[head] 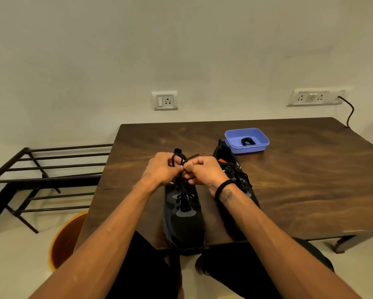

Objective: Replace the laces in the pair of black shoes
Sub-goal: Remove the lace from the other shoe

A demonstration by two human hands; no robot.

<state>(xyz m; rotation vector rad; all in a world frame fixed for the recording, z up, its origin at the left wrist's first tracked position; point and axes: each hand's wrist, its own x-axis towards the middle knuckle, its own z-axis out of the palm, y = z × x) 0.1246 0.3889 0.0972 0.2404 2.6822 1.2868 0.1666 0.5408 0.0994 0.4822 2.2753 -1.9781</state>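
Right now we're at the near table edge w/ the left shoe, toe toward us, its sole just over the rim. Both hands meet above its tongue: our left hand is curled, pinching a loop of the lace; our right hand is curled too, pinching the other strand, free tip sticking out to the right. Looks like bow-tying, so this shoe is prob. nearly done.

Handling, as we judge it: lace is thin, round cord, soft & floppy, little weight, likely a bit slick, so best pinched close to the knot, not at the tips. Shoe upper looks like knit mesh w/ grey overlays, flexible; sole stiffer.

Just beside, to the right, the right shoe sits laced, partly behind our wrist & its beaded band. Farther back, touching its heel, a lilac plastic tray, rounded corners, holds a coiled black lace. Table: dark wood grain, smooth.
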